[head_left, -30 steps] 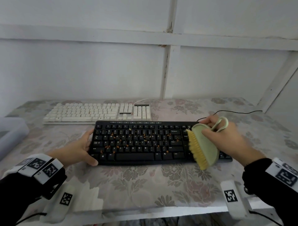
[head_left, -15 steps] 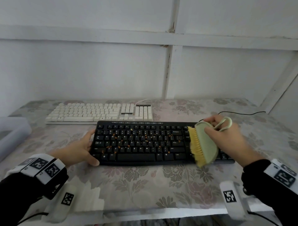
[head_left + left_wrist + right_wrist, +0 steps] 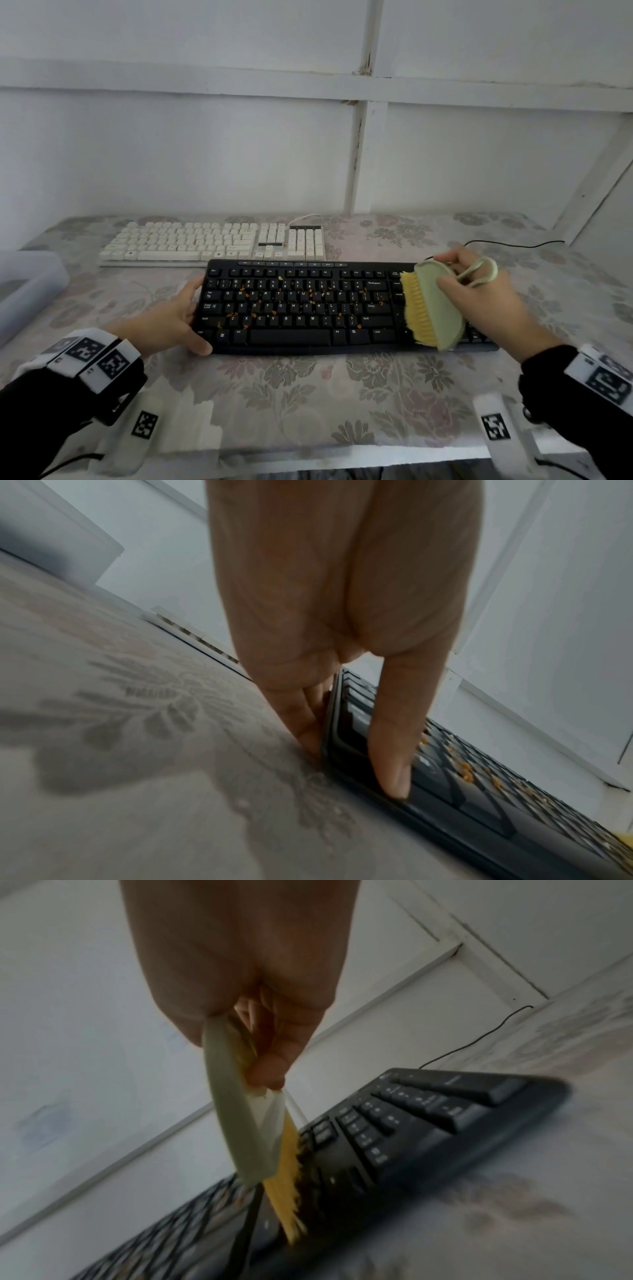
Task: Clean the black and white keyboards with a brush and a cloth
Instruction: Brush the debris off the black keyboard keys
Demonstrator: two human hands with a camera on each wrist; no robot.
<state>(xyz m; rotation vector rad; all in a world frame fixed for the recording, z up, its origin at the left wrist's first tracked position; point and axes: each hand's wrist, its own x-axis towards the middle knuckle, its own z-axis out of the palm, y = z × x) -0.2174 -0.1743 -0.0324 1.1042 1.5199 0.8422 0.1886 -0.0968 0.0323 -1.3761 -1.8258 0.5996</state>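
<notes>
The black keyboard (image 3: 301, 308) lies across the middle of the table with orange crumbs (image 3: 253, 313) scattered over its letter keys. My left hand (image 3: 171, 318) grips its left end, thumb (image 3: 394, 750) on the front corner and fingers (image 3: 301, 723) against the side of the keyboard (image 3: 479, 799). My right hand (image 3: 486, 301) holds a pale green brush (image 3: 435, 305) with yellow bristles (image 3: 416, 308) set on the keys at the right part of the keyboard (image 3: 428, 1118). In the right wrist view the brush (image 3: 240, 1123) points down, its bristles (image 3: 287, 1183) touching the keys. The white keyboard (image 3: 212, 243) lies behind.
A translucent plastic box (image 3: 27, 287) stands at the table's left edge. A black cable (image 3: 513, 244) runs from the black keyboard toward the right wall. The floral tablecloth (image 3: 342, 394) covers the table, and a white wall with beams rises close behind.
The brush has shifted slightly left along the black keyboard's right part, bristles staying on the keys. My left hand keeps the same grip on the left end.
</notes>
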